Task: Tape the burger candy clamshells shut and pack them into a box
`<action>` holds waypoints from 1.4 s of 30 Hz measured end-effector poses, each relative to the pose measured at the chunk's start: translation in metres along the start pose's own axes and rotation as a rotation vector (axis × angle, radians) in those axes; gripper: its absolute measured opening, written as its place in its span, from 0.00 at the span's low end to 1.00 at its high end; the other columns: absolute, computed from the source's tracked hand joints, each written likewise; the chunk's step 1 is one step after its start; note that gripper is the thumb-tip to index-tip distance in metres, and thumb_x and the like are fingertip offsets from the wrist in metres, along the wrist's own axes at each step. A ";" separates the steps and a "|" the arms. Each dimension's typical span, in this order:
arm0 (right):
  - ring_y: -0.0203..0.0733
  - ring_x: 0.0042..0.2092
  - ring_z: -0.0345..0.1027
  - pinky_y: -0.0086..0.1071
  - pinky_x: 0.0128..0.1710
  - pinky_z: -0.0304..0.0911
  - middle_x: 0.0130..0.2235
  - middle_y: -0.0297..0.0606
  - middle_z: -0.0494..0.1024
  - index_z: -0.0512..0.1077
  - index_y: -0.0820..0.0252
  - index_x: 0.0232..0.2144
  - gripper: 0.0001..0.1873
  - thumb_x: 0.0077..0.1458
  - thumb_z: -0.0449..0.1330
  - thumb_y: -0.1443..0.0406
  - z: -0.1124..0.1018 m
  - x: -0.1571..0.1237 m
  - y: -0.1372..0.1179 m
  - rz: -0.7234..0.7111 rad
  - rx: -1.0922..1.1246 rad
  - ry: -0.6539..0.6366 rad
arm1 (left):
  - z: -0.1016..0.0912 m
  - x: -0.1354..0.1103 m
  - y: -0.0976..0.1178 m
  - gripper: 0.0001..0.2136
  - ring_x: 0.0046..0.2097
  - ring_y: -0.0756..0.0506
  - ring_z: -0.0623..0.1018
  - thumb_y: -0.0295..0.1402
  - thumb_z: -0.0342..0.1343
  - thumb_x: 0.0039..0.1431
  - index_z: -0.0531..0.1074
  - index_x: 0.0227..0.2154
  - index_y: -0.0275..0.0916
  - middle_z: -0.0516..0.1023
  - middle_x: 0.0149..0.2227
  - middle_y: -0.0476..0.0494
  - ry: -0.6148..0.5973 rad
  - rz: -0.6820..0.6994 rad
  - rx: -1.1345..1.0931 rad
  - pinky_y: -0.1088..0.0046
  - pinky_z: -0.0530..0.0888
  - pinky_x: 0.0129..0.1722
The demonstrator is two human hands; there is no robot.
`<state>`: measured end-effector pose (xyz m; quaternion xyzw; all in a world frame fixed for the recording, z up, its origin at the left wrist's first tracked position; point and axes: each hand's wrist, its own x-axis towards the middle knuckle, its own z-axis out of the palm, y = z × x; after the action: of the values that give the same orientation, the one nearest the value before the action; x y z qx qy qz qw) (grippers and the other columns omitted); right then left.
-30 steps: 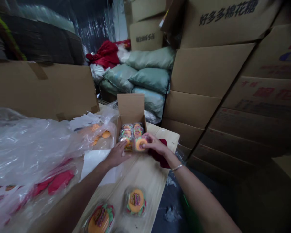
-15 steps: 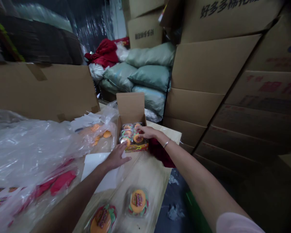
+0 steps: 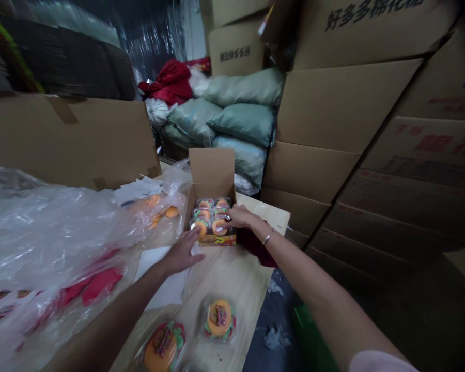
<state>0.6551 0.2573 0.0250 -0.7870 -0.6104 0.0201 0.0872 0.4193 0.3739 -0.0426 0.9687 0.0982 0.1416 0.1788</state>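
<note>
A small open display box [image 3: 216, 239] with its flap up stands on the wooden table [image 3: 232, 279]. Several clear packs of burger-shaped candy [image 3: 207, 214] fill it. My right hand [image 3: 238, 216] lies on the right side of the box, fingers curled onto the nearest right pack [image 3: 219, 226]. Flat on the table by the box's front left corner, my left hand [image 3: 183, 252] rests with fingers stretched out and nothing in it. Two more burger candy packs [image 3: 218, 318] [image 3: 161, 347] lie near the table's front edge.
A big clear plastic bag [image 3: 54, 232] with red and orange candy covers the left of the table. White paper sheets [image 3: 163, 274] lie under my left arm. A dark red cloth [image 3: 256, 245] hangs at the right edge. Stacked cartons [image 3: 372, 129] and sacks [image 3: 240, 119] surround the table.
The pack my right hand was holding over the box's front right corner has gone down into the box. That hand now rests on it. My left hand has barely moved.
</note>
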 end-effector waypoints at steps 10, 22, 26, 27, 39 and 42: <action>0.60 0.50 0.59 0.57 0.52 0.45 0.47 0.54 0.72 0.71 0.64 0.45 0.28 0.48 0.63 0.50 0.009 -0.030 -0.018 0.013 -0.048 0.092 | -0.010 0.002 0.019 0.36 0.63 0.35 0.55 0.41 0.58 0.49 0.55 0.60 0.36 0.57 0.63 0.34 -0.110 -0.094 0.102 0.58 0.57 0.59; 0.50 0.55 0.61 0.40 0.54 0.57 0.55 0.50 0.67 0.62 0.64 0.56 0.31 0.54 0.58 0.54 0.035 -0.172 -0.083 -0.305 0.598 -0.184 | -0.068 -0.118 0.104 0.26 0.34 0.39 0.77 0.57 0.48 0.48 0.73 0.29 0.37 0.78 0.32 0.37 -0.618 -0.515 0.200 0.68 0.67 0.30; 0.50 0.51 0.65 0.39 0.50 0.62 0.53 0.50 0.68 0.56 0.65 0.60 0.40 0.49 0.63 0.55 0.053 -0.175 -0.094 -0.264 0.694 -0.357 | -0.052 -0.127 0.106 0.21 0.31 0.43 0.75 0.52 0.55 0.44 0.71 0.31 0.38 0.76 0.29 0.45 -0.554 -0.503 0.029 0.72 0.64 0.27; 0.48 0.50 0.66 0.39 0.49 0.63 0.52 0.49 0.69 0.56 0.65 0.59 0.40 0.49 0.64 0.55 0.056 -0.173 -0.095 -0.245 0.717 -0.342 | -0.049 -0.126 0.105 0.21 0.31 0.43 0.75 0.52 0.55 0.44 0.71 0.33 0.38 0.76 0.29 0.46 -0.516 -0.510 0.002 0.73 0.64 0.27; 0.43 0.43 0.66 0.35 0.44 0.62 0.40 0.43 0.71 0.69 0.61 0.40 0.13 0.63 0.47 0.62 0.110 -0.184 -0.083 0.041 0.674 0.390 | -0.074 -0.127 0.063 0.19 0.60 0.35 0.61 0.41 0.49 0.59 0.70 0.48 0.34 0.63 0.59 0.30 -0.114 -0.341 0.380 0.58 0.59 0.56; 0.44 0.41 0.66 0.35 0.42 0.61 0.37 0.42 0.71 0.69 0.60 0.37 0.12 0.62 0.48 0.61 0.116 -0.186 -0.081 0.033 0.616 0.381 | -0.137 -0.128 0.006 0.18 0.62 0.33 0.57 0.34 0.50 0.58 0.68 0.50 0.35 0.58 0.62 0.31 -0.017 -0.388 0.688 0.50 0.52 0.58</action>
<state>0.5139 0.1102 -0.0895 -0.7230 -0.5358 0.0573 0.4323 0.2577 0.3809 0.0516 0.9366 0.3198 0.0557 -0.1321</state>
